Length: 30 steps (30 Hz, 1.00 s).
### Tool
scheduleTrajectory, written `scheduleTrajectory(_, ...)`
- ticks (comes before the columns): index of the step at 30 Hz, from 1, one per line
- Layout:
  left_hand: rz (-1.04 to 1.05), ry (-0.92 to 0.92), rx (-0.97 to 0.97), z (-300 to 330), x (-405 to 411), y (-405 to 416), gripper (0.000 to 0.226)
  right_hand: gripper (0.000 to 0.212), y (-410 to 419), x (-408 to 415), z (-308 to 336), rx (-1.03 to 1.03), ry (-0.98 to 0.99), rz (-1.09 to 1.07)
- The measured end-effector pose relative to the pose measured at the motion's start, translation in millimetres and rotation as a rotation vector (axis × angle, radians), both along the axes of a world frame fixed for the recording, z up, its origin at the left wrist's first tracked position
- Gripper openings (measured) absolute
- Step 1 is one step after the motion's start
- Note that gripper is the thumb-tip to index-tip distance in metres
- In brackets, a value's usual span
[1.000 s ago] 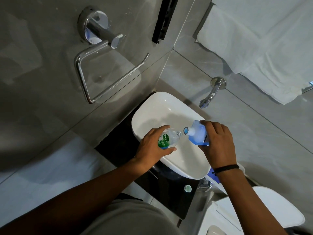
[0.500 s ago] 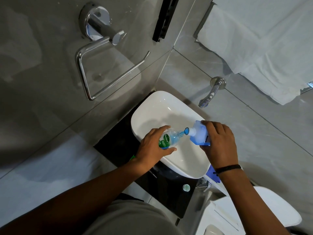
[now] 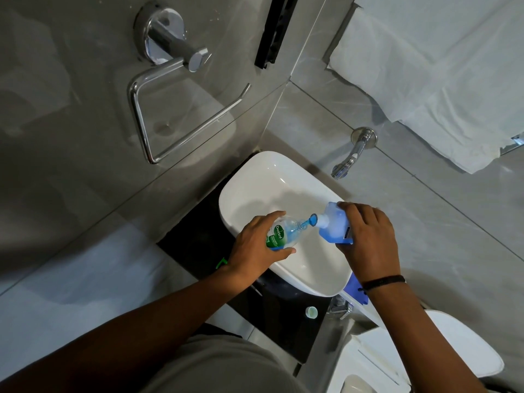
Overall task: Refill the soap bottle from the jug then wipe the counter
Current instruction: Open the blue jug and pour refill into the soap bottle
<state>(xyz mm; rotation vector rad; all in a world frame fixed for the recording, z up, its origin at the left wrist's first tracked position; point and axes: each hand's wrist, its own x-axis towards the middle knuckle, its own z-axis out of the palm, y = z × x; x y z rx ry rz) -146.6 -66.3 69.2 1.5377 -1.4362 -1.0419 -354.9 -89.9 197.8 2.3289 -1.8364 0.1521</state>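
Observation:
My left hand grips a clear soap bottle with a green label, held over the white sink basin. My right hand holds a translucent jug of blue liquid, tilted left. A blue stream runs from the jug's spout into the bottle's open neck. Blue liquid shows inside the bottle. The basin stands on a black counter.
A small pale cap lies on the counter near its front edge. A chrome tap juts from the grey wall above the basin. White towels hang at upper right, a chrome ring holder at upper left. A white toilet sits lower right.
The jug's spout has closed on the bottle's neck and blue liquid now streams across. The bottle holds more blue liquid than a second ago.

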Motion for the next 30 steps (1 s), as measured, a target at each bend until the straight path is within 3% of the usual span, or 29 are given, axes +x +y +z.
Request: scheduleTrajectory(30, 0.014, 0.011, -0.008, -6.0, -2.4, 3.5, 0.094, 0.068, 3.1, 1.6, 7.2, 0.008, 0.053, -0.004)
